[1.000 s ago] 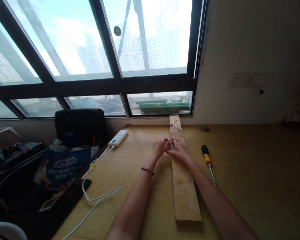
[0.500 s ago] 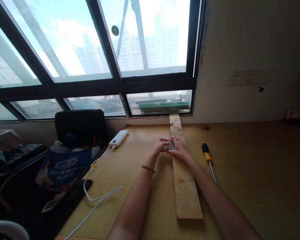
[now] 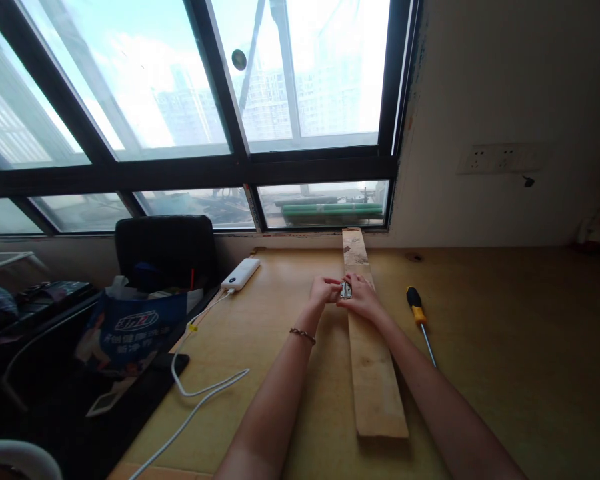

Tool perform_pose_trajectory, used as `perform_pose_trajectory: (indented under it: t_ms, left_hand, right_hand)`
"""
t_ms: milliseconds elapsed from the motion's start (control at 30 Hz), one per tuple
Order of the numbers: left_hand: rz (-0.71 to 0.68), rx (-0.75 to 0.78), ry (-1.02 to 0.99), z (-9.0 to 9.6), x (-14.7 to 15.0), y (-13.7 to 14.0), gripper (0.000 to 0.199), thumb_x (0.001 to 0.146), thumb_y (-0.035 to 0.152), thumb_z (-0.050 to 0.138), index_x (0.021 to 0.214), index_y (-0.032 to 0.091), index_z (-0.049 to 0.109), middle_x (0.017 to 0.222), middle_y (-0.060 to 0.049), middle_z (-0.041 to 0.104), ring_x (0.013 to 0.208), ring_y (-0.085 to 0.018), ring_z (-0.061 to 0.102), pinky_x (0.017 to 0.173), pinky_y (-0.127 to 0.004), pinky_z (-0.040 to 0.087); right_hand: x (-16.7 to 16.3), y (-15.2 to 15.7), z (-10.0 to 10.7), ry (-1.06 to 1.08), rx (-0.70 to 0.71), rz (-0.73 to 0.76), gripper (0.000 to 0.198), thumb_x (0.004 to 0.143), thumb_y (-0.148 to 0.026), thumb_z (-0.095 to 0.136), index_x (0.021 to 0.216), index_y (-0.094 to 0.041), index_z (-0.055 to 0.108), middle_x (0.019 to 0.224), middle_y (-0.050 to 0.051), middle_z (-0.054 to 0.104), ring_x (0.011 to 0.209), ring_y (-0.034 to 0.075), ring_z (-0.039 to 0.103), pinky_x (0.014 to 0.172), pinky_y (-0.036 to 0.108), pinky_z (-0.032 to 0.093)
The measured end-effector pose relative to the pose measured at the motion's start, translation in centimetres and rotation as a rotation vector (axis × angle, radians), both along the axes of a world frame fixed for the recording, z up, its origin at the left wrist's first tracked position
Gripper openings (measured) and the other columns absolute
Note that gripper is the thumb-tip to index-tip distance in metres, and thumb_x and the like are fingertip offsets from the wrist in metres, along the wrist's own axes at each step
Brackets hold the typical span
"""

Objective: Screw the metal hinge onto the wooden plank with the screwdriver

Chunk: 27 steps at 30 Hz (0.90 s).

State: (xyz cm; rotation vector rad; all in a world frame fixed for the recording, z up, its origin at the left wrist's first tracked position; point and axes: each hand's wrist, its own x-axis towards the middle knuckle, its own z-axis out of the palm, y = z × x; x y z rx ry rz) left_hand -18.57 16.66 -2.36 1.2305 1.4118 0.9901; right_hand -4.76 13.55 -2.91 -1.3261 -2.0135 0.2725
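A small silvery metal hinge [image 3: 346, 291] with holes in it is held between both hands over a long wooden board [image 3: 376, 373]. From the left, the fingers of my left hand [image 3: 325, 291] pinch the hinge near the board's left edge. My right hand [image 3: 361, 297] grips its other side, the fingers lying over the board. Parts of the hinge are hidden behind the fingers. The board lies flat on the table, pointing toward the window. To the right of my right forearm rests a screwdriver [image 3: 417, 308] with a black and yellow handle.
A white power bank [image 3: 241, 274] with a white cable [image 3: 200, 395] lies on the left of the wooden table [image 3: 290, 267]. Beyond the left edge stand a black chair [image 3: 165, 247] and a blue bag [image 3: 130, 330]. A window and wall bound the far side.
The camera view has shifted slightly, so the scene sits a little further right. Both hands keep hold of the hinge over the board, with only slight finger movement.
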Motion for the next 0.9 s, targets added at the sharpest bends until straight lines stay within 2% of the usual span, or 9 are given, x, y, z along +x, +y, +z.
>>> perform_pose_trajectory:
  t_ms: [133, 267, 367, 500, 900]
  left_hand:
    - [0.060, 0.025, 0.063, -0.2, 0.6, 0.0, 0.022, 0.060, 0.014, 0.068, 0.081, 0.009, 0.069, 0.068, -0.006, 0.067, 0.064, -0.014, 0.062, 0.057, -0.021, 0.047]
    - [0.110, 0.111, 0.327, 0.1, 1.0, -0.5, 0.023, 0.061, 0.022, 0.067, 0.082, 0.015, 0.070, 0.066, -0.003, 0.067, 0.064, -0.014, 0.062, 0.055, -0.020, 0.044]
    - [0.084, 0.192, 0.506, 0.4, 0.8, -0.8, 0.024, 0.064, 0.029, 0.063, 0.084, 0.018, 0.070, 0.070, -0.002, 0.068, 0.064, -0.013, 0.061, 0.054, -0.020, 0.042]
    - [0.044, 0.305, 0.645, 0.7, 0.6, -1.1, 0.024, 0.070, 0.034, 0.058, 0.086, 0.020, 0.069, 0.077, -0.003, 0.069, 0.069, -0.014, 0.061, 0.058, -0.021, 0.040]
    - [-0.037, 0.490, 0.883, 1.3, 0.0, -1.7, 0.021, 0.080, 0.035, 0.050, 0.091, 0.026, 0.066, 0.084, -0.002, 0.068, 0.078, -0.015, 0.060, 0.066, -0.022, 0.039]
  right_hand:
    - [0.0, 0.0, 0.0, 0.013, -0.016, -0.004, 0.061, 0.054, -0.033, 0.073, 0.107, -0.021, 0.045, 0.107, 0.007, 0.058, 0.102, 0.025, 0.050, 0.088, 0.038, 0.036]
    - [0.0, 0.1, 0.0, 0.019, -0.009, 0.000, 0.059, 0.056, -0.034, 0.071, 0.107, -0.021, 0.045, 0.107, 0.007, 0.057, 0.102, 0.025, 0.051, 0.087, 0.038, 0.036]
    - [0.1, 0.2, -0.2, 0.022, 0.000, -0.003, 0.062, 0.056, -0.035, 0.072, 0.109, -0.021, 0.044, 0.109, 0.007, 0.057, 0.102, 0.025, 0.050, 0.088, 0.038, 0.036]
    - [0.1, 0.4, -0.5, 0.025, -0.002, -0.009, 0.065, 0.055, -0.036, 0.073, 0.110, -0.021, 0.044, 0.110, 0.008, 0.057, 0.104, 0.025, 0.050, 0.088, 0.039, 0.036]
    - [0.1, 0.2, -0.3, 0.023, 0.004, -0.013, 0.071, 0.052, -0.036, 0.077, 0.112, -0.021, 0.042, 0.110, 0.008, 0.056, 0.105, 0.025, 0.050, 0.089, 0.039, 0.036]
